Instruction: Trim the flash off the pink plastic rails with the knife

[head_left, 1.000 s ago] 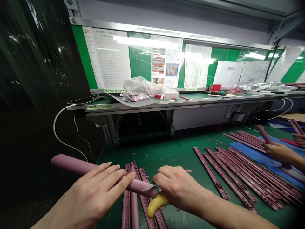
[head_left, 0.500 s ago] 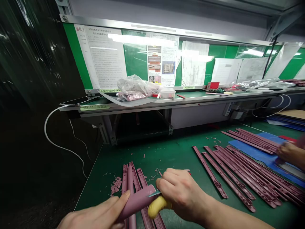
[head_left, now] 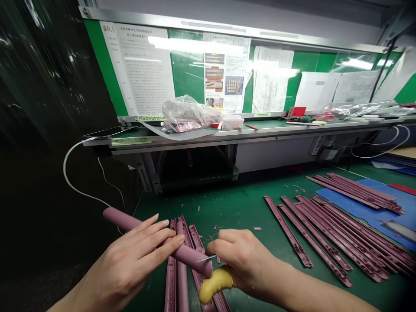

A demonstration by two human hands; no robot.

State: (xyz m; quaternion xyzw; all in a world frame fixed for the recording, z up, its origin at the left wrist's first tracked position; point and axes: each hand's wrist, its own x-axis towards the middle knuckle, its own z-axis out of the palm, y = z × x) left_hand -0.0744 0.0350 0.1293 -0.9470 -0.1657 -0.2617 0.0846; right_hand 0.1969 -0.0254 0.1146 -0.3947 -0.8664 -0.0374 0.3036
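Observation:
My left hand is closed around a mauve plastic strip, thumb and fingers laid along its smooth rounded side. The strip slants from upper left down to the right, above several others. In my right hand is a small knife; its thin blade touches the strip near the lower right end, and its handle is hidden in my fist. A yellow finger cot covers my right thumb, which sits just below that end. Beneath both hands lie several mauve strips on the green tabletop.
To the right, many mauve strips lie hollow side up in a row. Further strips rest by a blue sheet. Plastic scraps dot the table. A shelf behind carries a plastic bag and a clear box.
The held strip has swung: its worked end now points down to the right, and its far end shows at left. My left hand has risen. A co-worker's hand at far right has left view.

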